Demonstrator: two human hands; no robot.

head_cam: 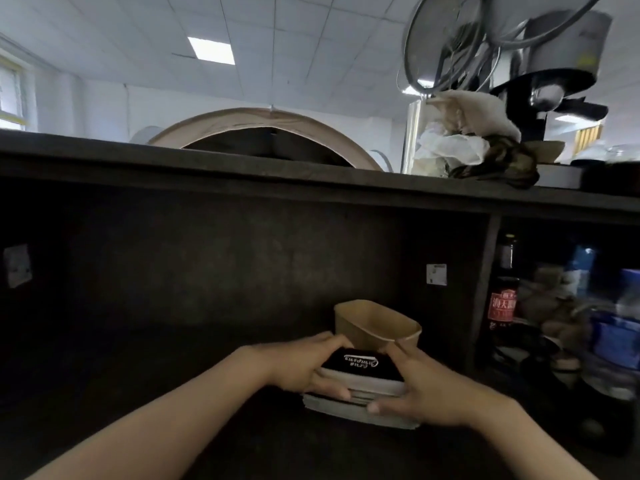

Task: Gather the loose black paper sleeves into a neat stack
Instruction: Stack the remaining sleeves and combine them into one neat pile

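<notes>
Now both hands clamp the pile | left hand (pixel 304 367) and right hand (pixel 420 393) grip black paper sleeves (pixel 362 379) | light, floppy, slippery | squeeze the side edges

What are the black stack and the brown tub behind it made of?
The stack between the left hand and right hand looks like paper: thin pale layered edges, matte black top with white writing. The tub looks like brown kraft cardboard: thin, dull, unshiny walls.
</notes>
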